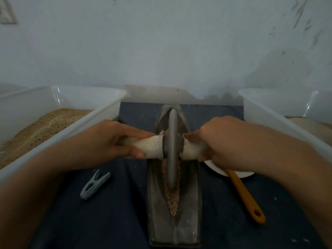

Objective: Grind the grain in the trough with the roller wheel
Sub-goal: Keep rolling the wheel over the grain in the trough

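The left hand [115, 139] grips the left handle [149, 146] and the right hand [226, 141] grips the right handle [190, 151] of the roller wheel [172, 146]. The wheel stands upright in the trough [190, 203], on the grain [173, 198] along the groove.

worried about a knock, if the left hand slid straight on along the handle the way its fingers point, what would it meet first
Probably the roller wheel: the left hand grips the wrapped handle, fingertips pointing at the wheel's face, little bare handle between them.
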A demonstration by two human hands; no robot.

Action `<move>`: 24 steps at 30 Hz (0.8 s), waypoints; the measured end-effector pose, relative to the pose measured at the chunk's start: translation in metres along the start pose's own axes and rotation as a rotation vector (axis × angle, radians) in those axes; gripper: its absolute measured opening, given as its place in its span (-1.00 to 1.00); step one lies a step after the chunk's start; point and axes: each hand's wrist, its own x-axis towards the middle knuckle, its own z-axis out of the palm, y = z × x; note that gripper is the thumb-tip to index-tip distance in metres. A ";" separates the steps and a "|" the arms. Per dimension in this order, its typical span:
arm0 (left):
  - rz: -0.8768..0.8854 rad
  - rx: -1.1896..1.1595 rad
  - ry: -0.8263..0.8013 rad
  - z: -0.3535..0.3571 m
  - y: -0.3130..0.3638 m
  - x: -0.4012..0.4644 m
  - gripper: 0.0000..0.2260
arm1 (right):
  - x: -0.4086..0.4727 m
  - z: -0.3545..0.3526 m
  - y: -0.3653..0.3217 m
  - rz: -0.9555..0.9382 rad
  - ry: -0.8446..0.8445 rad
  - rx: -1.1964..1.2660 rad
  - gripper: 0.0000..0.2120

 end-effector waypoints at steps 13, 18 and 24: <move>-0.056 0.286 0.272 0.027 -0.014 0.015 -0.57 | 0.023 0.023 0.013 0.148 0.115 0.054 -0.38; -0.031 0.274 0.303 0.030 -0.017 0.017 -0.56 | 0.026 0.030 0.014 0.109 0.143 0.037 -0.47; -0.008 -0.091 -0.123 -0.005 -0.002 -0.003 -0.56 | -0.006 -0.007 -0.002 -0.033 -0.074 0.014 -0.68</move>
